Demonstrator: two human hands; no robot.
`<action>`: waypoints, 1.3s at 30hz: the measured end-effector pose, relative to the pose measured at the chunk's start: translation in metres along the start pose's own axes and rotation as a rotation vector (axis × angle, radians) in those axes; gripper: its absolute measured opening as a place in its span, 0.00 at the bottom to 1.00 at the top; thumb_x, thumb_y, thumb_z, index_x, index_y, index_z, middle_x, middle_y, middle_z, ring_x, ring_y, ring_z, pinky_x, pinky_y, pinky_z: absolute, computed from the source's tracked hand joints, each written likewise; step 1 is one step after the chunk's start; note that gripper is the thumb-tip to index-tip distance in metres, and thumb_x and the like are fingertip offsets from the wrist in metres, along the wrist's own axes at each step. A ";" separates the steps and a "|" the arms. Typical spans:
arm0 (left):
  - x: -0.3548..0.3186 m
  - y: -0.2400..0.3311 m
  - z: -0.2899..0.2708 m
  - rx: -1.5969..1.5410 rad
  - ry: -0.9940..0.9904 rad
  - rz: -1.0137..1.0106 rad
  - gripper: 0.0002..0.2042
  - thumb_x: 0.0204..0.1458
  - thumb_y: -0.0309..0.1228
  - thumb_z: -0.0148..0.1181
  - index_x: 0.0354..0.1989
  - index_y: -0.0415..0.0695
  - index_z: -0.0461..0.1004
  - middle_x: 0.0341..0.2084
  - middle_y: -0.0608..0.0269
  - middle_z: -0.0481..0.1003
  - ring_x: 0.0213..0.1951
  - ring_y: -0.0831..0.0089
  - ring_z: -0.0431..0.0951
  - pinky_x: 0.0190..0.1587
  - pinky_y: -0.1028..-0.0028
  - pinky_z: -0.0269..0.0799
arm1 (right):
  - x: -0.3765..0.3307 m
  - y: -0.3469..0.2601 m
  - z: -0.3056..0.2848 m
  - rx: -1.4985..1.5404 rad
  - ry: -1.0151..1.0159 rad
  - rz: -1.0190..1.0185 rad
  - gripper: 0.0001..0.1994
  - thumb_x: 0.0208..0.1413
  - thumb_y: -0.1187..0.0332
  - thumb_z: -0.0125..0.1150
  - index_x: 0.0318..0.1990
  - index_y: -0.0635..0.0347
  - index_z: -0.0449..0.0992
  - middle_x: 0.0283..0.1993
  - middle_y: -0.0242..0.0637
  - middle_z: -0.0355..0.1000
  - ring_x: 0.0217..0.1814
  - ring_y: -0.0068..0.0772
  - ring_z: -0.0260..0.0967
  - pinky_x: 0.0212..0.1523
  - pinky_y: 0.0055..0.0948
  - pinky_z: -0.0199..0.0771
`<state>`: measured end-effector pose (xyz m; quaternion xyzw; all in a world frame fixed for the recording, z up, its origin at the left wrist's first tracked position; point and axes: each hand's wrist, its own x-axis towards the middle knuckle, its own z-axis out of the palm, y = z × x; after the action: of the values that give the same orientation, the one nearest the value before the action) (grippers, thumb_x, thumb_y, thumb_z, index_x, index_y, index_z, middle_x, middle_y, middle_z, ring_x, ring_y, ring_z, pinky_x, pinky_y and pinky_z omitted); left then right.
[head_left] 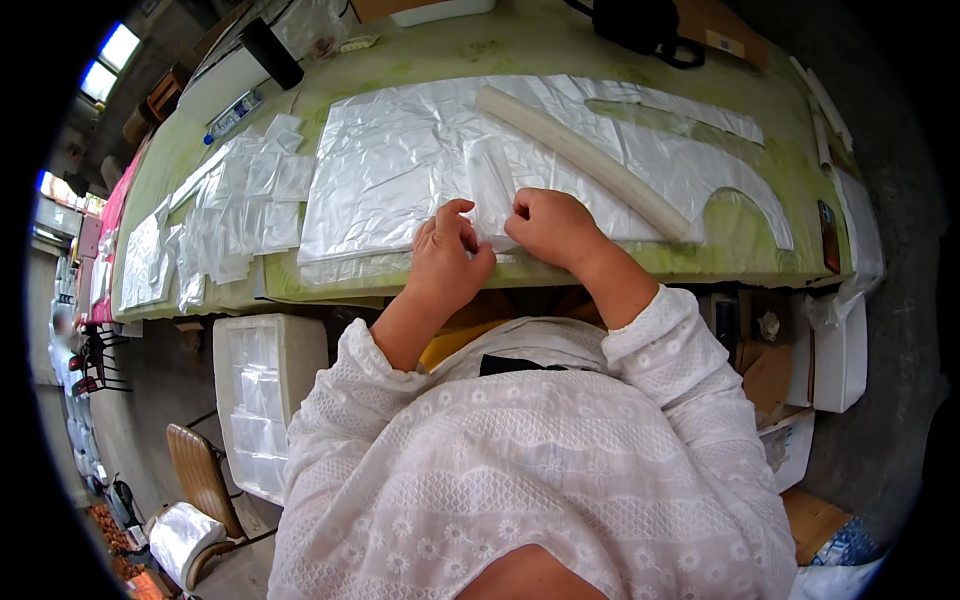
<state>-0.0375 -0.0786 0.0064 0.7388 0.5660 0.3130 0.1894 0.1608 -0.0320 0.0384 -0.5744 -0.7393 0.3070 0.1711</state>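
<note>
Table: green top, spread with clear plastic.
Big sheet: lies flat mid-table, under both hands.
Tube: pale, slanting across the sheet.
Small bags: stacked left of the sheet.
Left hand: pinching the small bag.
Right hand: clenched on that bag's near edge.
Tip: best keep edges square, pull gently.

Both hands, the left hand and right hand, pinch a small clear plastic bag atop a stack of plastic sheets on the green bench. A long white tube lies just beyond them.
</note>
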 end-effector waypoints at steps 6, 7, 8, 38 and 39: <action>0.007 0.010 0.000 0.314 -0.058 0.331 0.41 0.50 0.50 0.68 0.71 0.44 0.61 0.67 0.48 0.62 0.73 0.52 0.55 0.73 0.46 0.47 | -0.002 -0.003 0.001 0.002 0.048 0.018 0.14 0.51 0.58 0.58 0.36 0.58 0.80 0.36 0.46 0.80 0.40 0.51 0.78 0.44 0.44 0.78; 0.012 0.010 -0.001 0.371 -0.152 0.351 0.44 0.51 0.55 0.67 0.73 0.45 0.59 0.73 0.47 0.57 0.76 0.52 0.50 0.75 0.45 0.43 | -0.003 -0.002 0.003 0.027 0.079 0.036 0.14 0.51 0.59 0.59 0.38 0.58 0.80 0.36 0.45 0.81 0.40 0.51 0.78 0.44 0.44 0.78; 0.015 0.009 -0.001 0.376 -0.193 0.317 0.45 0.51 0.57 0.65 0.74 0.46 0.58 0.74 0.48 0.55 0.77 0.52 0.48 0.75 0.45 0.41 | -0.003 -0.002 0.004 0.052 0.109 0.050 0.14 0.51 0.59 0.59 0.40 0.58 0.79 0.36 0.45 0.81 0.41 0.51 0.79 0.44 0.44 0.78; -0.019 0.003 -0.010 0.217 0.001 0.168 0.28 0.42 0.22 0.66 0.58 0.46 0.75 0.63 0.61 0.74 0.64 0.55 0.70 0.67 0.59 0.64 | -0.021 0.025 0.012 -0.082 0.273 -0.620 0.17 0.46 0.69 0.66 0.47 0.48 0.84 0.47 0.33 0.77 0.52 0.43 0.71 0.55 0.44 0.69; -0.018 0.002 -0.012 0.204 0.003 0.168 0.25 0.44 0.22 0.66 0.55 0.46 0.76 0.61 0.60 0.75 0.62 0.55 0.71 0.66 0.59 0.65 | -0.020 0.025 0.012 -0.089 0.274 -0.613 0.15 0.46 0.69 0.66 0.44 0.48 0.84 0.45 0.33 0.77 0.50 0.43 0.71 0.54 0.44 0.69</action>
<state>-0.0469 -0.0968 0.0119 0.7986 0.5314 0.2694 0.0856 0.1775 -0.0507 0.0153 -0.3680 -0.8606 0.1285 0.3277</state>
